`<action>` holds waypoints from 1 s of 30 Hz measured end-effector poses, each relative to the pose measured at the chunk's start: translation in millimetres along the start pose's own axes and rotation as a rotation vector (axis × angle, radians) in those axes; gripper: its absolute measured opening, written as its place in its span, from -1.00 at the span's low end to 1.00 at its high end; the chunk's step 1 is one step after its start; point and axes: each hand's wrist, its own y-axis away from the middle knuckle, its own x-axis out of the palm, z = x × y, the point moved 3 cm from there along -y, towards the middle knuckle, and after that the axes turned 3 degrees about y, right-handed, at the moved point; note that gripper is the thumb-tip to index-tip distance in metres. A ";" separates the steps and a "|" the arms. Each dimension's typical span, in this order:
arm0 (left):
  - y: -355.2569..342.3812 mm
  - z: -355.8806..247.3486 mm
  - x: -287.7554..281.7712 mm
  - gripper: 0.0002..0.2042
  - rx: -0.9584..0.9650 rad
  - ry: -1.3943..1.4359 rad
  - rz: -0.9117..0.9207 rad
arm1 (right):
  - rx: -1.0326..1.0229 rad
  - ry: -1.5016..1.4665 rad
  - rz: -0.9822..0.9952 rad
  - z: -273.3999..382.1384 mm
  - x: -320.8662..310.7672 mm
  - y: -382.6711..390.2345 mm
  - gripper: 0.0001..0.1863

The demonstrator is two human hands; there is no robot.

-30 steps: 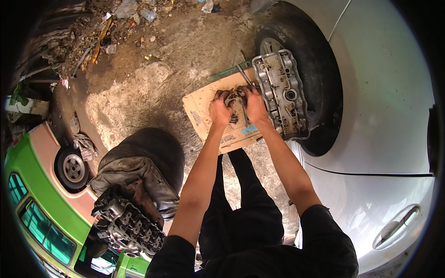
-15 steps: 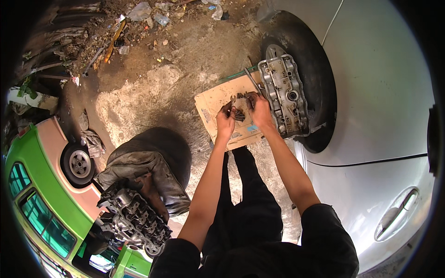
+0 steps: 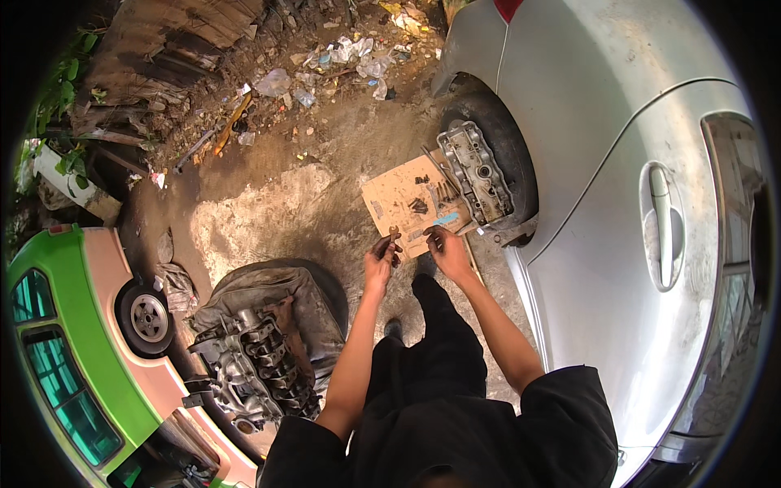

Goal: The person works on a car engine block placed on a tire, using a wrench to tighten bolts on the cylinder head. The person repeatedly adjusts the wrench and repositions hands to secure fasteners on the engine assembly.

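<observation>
My left hand (image 3: 381,259) is closed around a small wrench (image 3: 394,231), whose jaw end sticks up past the fingers. To its right, my right hand (image 3: 445,248) is held with curled fingers; whether anything is pinched there is too small to make out. Both hands are over the near edge of a flat cardboard sheet (image 3: 389,193). Dark bolts lie on that sheet in a middle cluster (image 3: 418,206), with a smaller pile (image 3: 422,180) beyond it and several more bolts (image 3: 446,192) to the right. A metal valve cover (image 3: 478,175) rests beside the cardboard, against a tyre (image 3: 521,159).
A silver car (image 3: 594,187) fills the right side. At lower left, an engine cylinder head (image 3: 252,366) sits on a dark covered seat (image 3: 325,325). Farther left is a green and pink vehicle (image 3: 81,325). Litter (image 3: 350,53) and an orange strip (image 3: 233,124) lie on the far ground.
Both hands have drawn back toward me from the bolts to the cardboard's near edge. The wrench stays in my left hand. The view has shifted, showing more of the car and the ground.
</observation>
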 end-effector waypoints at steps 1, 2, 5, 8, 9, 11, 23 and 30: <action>16.0 1.7 -8.5 -0.71 -0.014 0.032 0.010 | -0.025 0.003 -0.025 7.0 1.2 18.4 -0.76; 33.8 8.1 -18.0 -0.71 -0.016 0.030 -0.003 | 0.018 -0.017 0.020 8.9 4.3 41.9 -0.77; 89.7 31.3 -49.6 -0.72 0.055 0.079 0.029 | -0.049 0.032 -0.102 22.0 25.8 116.4 -0.77; 152.1 55.9 -87.7 -0.72 0.053 0.010 0.078 | 0.057 -0.071 -0.103 30.2 59.1 195.8 -0.81; 174.2 62.1 -98.7 -0.73 0.047 0.012 0.068 | 0.190 -0.162 -0.054 32.5 72.2 220.0 -0.82; 215.6 71.1 -123.3 -0.74 0.034 -0.031 0.077 | 0.145 -0.192 -0.063 49.5 92.9 265.8 -0.82; 367.3 89.5 -221.3 -0.68 0.055 0.033 0.287 | 0.053 -0.214 -0.097 141.6 146.1 412.8 -0.79; 430.5 104.7 -291.1 -0.66 0.065 0.125 0.329 | 0.053 -0.332 -0.187 160.4 214.0 492.6 -0.80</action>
